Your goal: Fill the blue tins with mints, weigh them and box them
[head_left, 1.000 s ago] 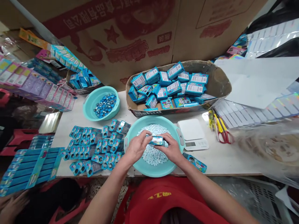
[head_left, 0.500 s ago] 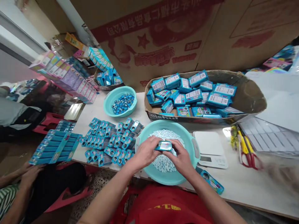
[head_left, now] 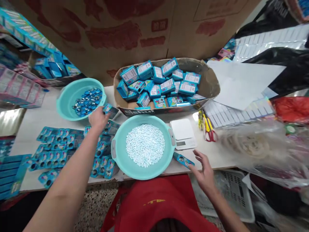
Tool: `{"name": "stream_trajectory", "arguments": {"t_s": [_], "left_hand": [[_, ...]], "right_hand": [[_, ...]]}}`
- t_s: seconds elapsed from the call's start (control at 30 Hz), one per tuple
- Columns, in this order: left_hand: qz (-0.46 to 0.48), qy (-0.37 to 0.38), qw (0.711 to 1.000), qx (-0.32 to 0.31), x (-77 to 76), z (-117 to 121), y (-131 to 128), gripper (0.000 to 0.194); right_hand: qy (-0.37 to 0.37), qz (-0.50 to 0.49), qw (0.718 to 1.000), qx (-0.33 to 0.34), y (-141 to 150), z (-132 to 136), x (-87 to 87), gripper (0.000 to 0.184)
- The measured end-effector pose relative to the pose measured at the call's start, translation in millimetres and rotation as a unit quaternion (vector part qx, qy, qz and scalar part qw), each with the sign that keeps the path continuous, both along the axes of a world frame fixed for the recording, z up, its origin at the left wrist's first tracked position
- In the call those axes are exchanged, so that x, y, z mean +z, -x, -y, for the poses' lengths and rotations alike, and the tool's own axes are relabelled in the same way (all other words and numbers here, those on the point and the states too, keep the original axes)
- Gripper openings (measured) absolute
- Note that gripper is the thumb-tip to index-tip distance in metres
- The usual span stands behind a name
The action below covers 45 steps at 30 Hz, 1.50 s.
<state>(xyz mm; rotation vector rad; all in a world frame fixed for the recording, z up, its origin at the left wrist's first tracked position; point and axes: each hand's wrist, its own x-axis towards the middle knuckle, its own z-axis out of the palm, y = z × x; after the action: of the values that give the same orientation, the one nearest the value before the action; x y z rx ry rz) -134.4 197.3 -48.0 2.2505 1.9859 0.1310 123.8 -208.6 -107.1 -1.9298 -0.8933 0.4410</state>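
White tabletop point(head_left: 29, 129), blue box point(head_left: 111, 110) pinched in left grip point(head_left: 98, 118), right grip point(head_left: 204, 173) spread beside another box point(head_left: 182, 159)

blue box point(head_left: 111, 110) held, second box point(head_left: 183, 160) lying apart

legible in my remote view: "caramelo macizo" on a blue box point(head_left: 159, 102); probably "sishui" on the front of the cardboard tray point(head_left: 140, 112). i cannot resolve the scale display point(head_left: 181, 143) or red garment's point(head_left: 154, 209) yellow lettering.
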Motion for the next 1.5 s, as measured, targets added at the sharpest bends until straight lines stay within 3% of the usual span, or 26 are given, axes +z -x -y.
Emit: {"name": "stream_trajectory", "arguments": {"t_s": [0.1,0.2,0.27,0.33,0.4,0.47,0.53,0.63,0.73,0.83,0.93,1.0,1.07,1.1,1.13,1.2,1.27,1.33,1.4,1.5], "left_hand": [[-0.051,0.042,0.998,-0.024,-12.2,5.6,-4.5,0.043],[-0.007,-0.038,0.999,-0.036,-10.3,32.5,-6.6,0.042],[0.066,-0.094,0.990,-0.079,-14.5,64.5,-15.1,0.036],[0.156,-0.076,0.972,-0.158,-29.9,105.7,-33.4,0.030],[0.222,0.015,0.939,-0.263,-54.0,149.6,-59.4,0.027],[0.229,0.092,0.907,-0.342,-77.4,187.9,-85.9,0.029],[0.197,0.141,0.889,-0.388,-91.6,214.3,-102.4,0.031],[0.106,0.192,0.858,-0.464,-90.7,229.9,-95.5,0.030],[0.002,0.233,0.826,-0.514,-75.8,227.7,-61.9,0.030],[-0.066,0.290,0.833,-0.467,-65.5,219.7,-32.0,0.029],[-0.064,0.335,0.858,-0.384,-64.9,211.0,-21.5,0.023],[0.006,0.340,0.884,-0.322,-66.0,206.0,-22.2,0.019],[0.157,0.361,0.890,-0.231,-65.4,202.5,-24.4,0.021],[0.253,0.385,0.873,-0.161,-64.0,201.4,-25.2,0.024],[0.349,0.413,0.837,-0.083,-61.9,200.6,-25.8,0.027],[0.504,0.463,0.727,0.052,-55.7,199.3,-27.1,0.029],[0.614,0.481,0.614,0.125,-47.5,197.4,-29.7,0.027],[0.680,0.479,0.536,0.145,-38.6,194.6,-34.2,0.024],[0.712,0.477,0.492,0.155,-30.7,191.7,-39.2,0.025],[0.729,0.473,0.464,0.173,-23.9,189.3,-43.7,0.032]], "right_hand": [[0.042,-0.005,0.999,-0.007,14.5,6.9,-19.0,0.060],[0.051,-0.063,0.996,-0.046,20.8,5.0,-32.0,0.044],[0.041,-0.083,0.994,-0.063,19.2,3.9,-31.7,0.037],[0.031,-0.083,0.993,-0.084,14.8,3.8,-22.2,0.036],[0.023,-0.077,0.991,-0.102,10.1,2.9,-4.9,0.037],[0.008,-0.069,0.992,-0.106,7.3,-1.4,15.3,0.037],[-0.021,-0.063,0.993,-0.099,7.4,-10.2,32.3,0.036],[-0.066,-0.072,0.992,-0.081,12.3,-29.1,44.8,0.035],[-0.087,-0.091,0.990,-0.058,20.4,-47.8,45.9,0.035],[-0.108,-0.097,0.989,-0.022,28.1,-61.9,46.3,0.034],[-0.118,-0.092,0.989,0.009,34.0,-71.9,49.1,0.033],[-0.120,-0.086,0.989,0.025,37.4,-77.2,50.6,0.033],[-0.120,-0.080,0.989,0.042,40.8,-81.7,51.1,0.033],[-0.120,-0.078,0.989,0.048,42.6,-83.5,50.9,0.033],[-0.119,-0.076,0.989,0.053,44.4,-85.1,50.5,0.033],[-0.118,-0.071,0.989,0.061,48.1,-87.6,49.6,0.033],[-0.112,-0.064,0.989,0.072,51.6,-89.1,49.3,0.032],[-0.105,-0.058,0.989,0.086,53.4,-89.1,50.7,0.031],[-0.103,-0.060,0.989,0.087,50.7,-87.5,53.9,0.032],[-0.113,-0.064,0.991,0.015,32.9,-84.5,58.3,0.037]]}}
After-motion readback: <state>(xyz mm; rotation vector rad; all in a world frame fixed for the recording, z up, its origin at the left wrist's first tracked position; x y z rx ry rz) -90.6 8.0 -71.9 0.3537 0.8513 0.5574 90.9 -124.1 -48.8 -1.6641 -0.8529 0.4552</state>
